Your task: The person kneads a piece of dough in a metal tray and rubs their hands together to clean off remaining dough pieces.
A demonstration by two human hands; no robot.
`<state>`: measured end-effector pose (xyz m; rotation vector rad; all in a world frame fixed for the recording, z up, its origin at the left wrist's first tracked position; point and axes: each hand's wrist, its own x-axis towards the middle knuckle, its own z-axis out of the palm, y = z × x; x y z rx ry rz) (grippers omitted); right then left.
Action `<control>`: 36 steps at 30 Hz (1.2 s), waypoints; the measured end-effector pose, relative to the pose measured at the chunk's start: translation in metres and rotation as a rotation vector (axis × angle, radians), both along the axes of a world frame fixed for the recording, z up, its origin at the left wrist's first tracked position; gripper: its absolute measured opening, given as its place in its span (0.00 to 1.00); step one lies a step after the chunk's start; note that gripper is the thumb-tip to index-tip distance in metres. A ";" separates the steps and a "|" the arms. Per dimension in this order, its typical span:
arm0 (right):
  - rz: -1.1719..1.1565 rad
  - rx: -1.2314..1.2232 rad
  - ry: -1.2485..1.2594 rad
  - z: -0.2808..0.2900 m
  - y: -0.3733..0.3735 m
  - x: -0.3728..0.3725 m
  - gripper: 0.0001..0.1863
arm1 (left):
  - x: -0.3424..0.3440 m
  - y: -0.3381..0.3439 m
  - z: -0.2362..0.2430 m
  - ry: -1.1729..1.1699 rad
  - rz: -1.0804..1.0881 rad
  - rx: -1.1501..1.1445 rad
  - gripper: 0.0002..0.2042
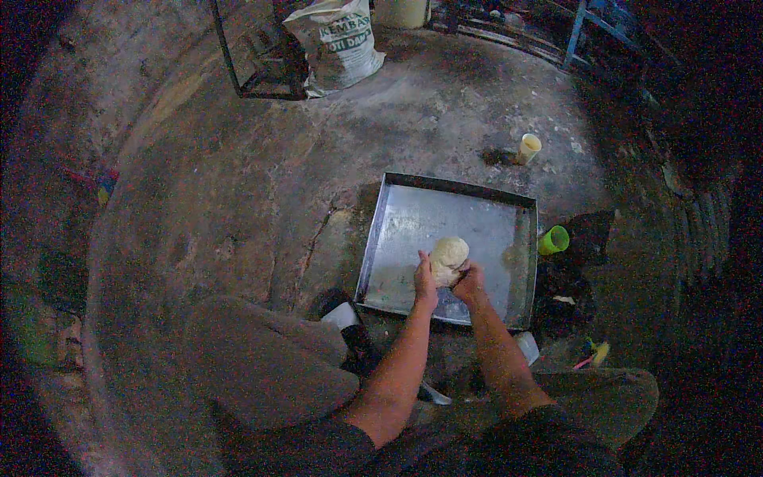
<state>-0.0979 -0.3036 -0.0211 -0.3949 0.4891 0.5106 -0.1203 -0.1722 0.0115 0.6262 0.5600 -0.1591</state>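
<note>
Between my two hands is a pale lump of dough (450, 253), held over a square metal tray (405, 215) with raised sides. My left hand (426, 280) presses against the dough's left side, its fingers along it. Around the lower right side of the lump curls my right hand (470, 284), with the fingers partly hidden. The dough bulges round at its far end and narrows toward my palms. Whether its underside touches the tray, I cannot tell.
Right of the tray lies a green cup (554, 239), and a cream cup (528, 149) stands beyond it. A printed white sack (340, 48) stands at the back beside a dark metal frame (270, 94). My bent legs flank the tray's near side. Dark clutter lies at the right.
</note>
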 end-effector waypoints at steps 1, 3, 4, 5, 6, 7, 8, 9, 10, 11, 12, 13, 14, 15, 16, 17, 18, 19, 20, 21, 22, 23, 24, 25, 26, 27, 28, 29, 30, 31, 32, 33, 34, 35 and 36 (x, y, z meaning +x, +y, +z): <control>0.001 -0.029 -0.074 0.000 -0.006 -0.003 0.27 | 0.003 -0.003 0.015 -0.021 -0.050 0.040 0.28; -0.003 -0.105 -0.233 -0.010 -0.026 -0.003 0.26 | 0.010 -0.011 0.043 -0.079 -0.157 0.105 0.28; -0.060 -0.063 -0.212 -0.018 -0.047 0.004 0.25 | 0.015 -0.021 0.051 -0.186 -0.179 0.189 0.25; -0.133 -0.032 -0.189 -0.030 -0.081 0.007 0.25 | 0.017 -0.037 0.059 -0.214 -0.229 0.223 0.25; -0.107 -0.055 -0.194 -0.028 -0.082 0.007 0.25 | 0.017 -0.032 0.059 -0.230 -0.255 0.294 0.24; -0.088 -0.085 -0.199 -0.023 -0.087 0.005 0.26 | 0.018 -0.032 0.060 -0.243 -0.288 0.355 0.24; 0.042 -0.168 -0.235 0.008 -0.059 0.014 0.27 | 0.020 -0.016 0.059 -0.149 -0.341 0.460 0.23; 0.160 -0.265 -0.275 0.047 -0.038 0.018 0.29 | 0.017 -0.005 0.058 -0.136 -0.333 0.560 0.23; 0.280 -0.289 -0.359 0.080 -0.032 0.015 0.24 | 0.013 -0.001 0.060 -0.136 -0.335 0.645 0.23; 0.263 -0.448 -0.359 0.076 -0.045 0.008 0.24 | 0.009 -0.015 0.063 -0.154 -0.364 0.703 0.23; 0.257 -0.596 -0.360 0.067 -0.052 0.006 0.23 | 0.008 -0.023 0.057 -0.188 -0.390 0.789 0.22; 0.259 -0.729 -0.352 0.061 -0.050 0.002 0.22 | 0.006 -0.024 0.055 -0.233 -0.424 0.872 0.22; 0.195 -0.725 -0.342 0.056 -0.050 -0.008 0.19 | 0.005 -0.024 0.052 -0.277 -0.456 0.956 0.22; 0.191 -0.809 -0.341 0.046 -0.053 -0.015 0.19 | 0.002 -0.027 0.049 -0.328 -0.487 1.036 0.22; 0.189 -0.894 -0.350 0.038 -0.054 -0.015 0.18 | 0.001 -0.031 0.039 -0.355 -0.487 1.078 0.22; 0.187 -0.980 -0.358 0.030 -0.058 -0.016 0.18 | 0.000 -0.037 0.030 -0.383 -0.486 1.119 0.22; 0.253 -1.205 -0.372 0.036 -0.044 -0.013 0.17 | 0.001 -0.032 0.016 -0.387 -0.467 1.185 0.21; 0.319 -1.424 -0.385 0.048 -0.023 -0.012 0.17 | 0.002 -0.024 0.004 -0.402 -0.420 1.268 0.22; 0.375 -1.653 -0.394 0.055 -0.010 -0.013 0.16 | 0.002 -0.018 -0.006 -0.427 -0.376 1.344 0.22; 0.307 -1.741 -0.528 0.049 -0.008 -0.018 0.17 | -0.003 -0.018 -0.013 -0.460 -0.346 1.405 0.23; 0.234 -1.831 -0.656 0.035 -0.008 -0.023 0.17 | -0.005 -0.019 -0.016 -0.436 -0.374 1.382 0.23; 0.160 -1.914 -0.789 0.021 -0.007 -0.026 0.18 | -0.006 -0.018 -0.020 -0.409 -0.400 1.361 0.24; 0.188 -1.739 -0.757 -0.002 -0.022 -0.023 0.19 | -0.007 -0.026 -0.019 -0.394 -0.428 1.326 0.25; 0.206 -1.579 -0.726 -0.025 -0.052 -0.019 0.21 | -0.004 -0.039 -0.017 -0.462 -0.483 1.313 0.26; 0.229 -1.401 -0.704 -0.036 -0.072 -0.015 0.23 | 0.001 -0.042 -0.020 -0.515 -0.528 1.314 0.27; 0.302 -1.290 -0.635 -0.031 -0.067 -0.006 0.25 | 0.008 -0.024 -0.029 -0.548 -0.556 1.353 0.28; 0.383 -1.175 -0.557 -0.021 -0.061 -0.002 0.27 | 0.006 -0.008 -0.038 -0.482 -0.635 1.307 0.28; 0.451 -1.075 -0.471 -0.012 -0.063 0.004 0.29 | 0.005 0.000 -0.041 -0.431 -0.718 1.245 0.29; 0.528 -1.258 -0.487 -0.008 -0.065 0.006 0.30 | 0.003 0.001 -0.041 -0.384 -0.811 1.170 0.29; 0.606 -1.441 -0.500 -0.003 -0.067 0.009 0.31 | 0.001 0.001 -0.041 -0.314 -0.811 1.075 0.30; 0.602 -1.591 -0.482 0.000 -0.065 0.004 0.32 | -0.001 -0.002 -0.039 -0.246 -0.810 0.979 0.31; 0.607 -1.732 -0.456 0.008 -0.057 0.001 0.33 | -0.002 -0.004 -0.038 -0.170 -0.800 0.886 0.32; 0.523 -1.827 -0.423 0.024 -0.021 -0.006 0.34 | -0.003 0.002 -0.043 -0.172 -0.767 0.923 0.34; 0.553 -1.864 -0.446 0.029 -0.016 -0.006 0.35 | -0.005 -0.003 -0.046 -0.193 -0.745 0.945 0.37; 0.582 -1.903 -0.461 0.031 -0.013 -0.007 0.36 | -0.005 -0.009 -0.048 -0.214 -0.728 0.964 0.39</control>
